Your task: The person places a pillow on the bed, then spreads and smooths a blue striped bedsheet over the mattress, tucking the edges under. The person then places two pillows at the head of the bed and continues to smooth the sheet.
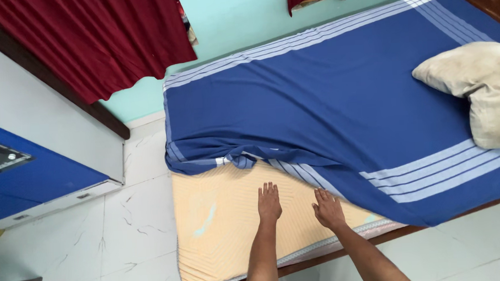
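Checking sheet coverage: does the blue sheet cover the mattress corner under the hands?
No: the blue sheet is pulled back, leaving the mattress bare there.

A bedroom in a home. The bed (347,249) fills most of it: a yellow mattress (220,227) half under a blue striped sheet (328,102), a pillow (481,88) on its far end. Beyond the bed, dark red curtains (96,40) hang against a pale green wall (238,15); beside it, white marble floor (123,232).
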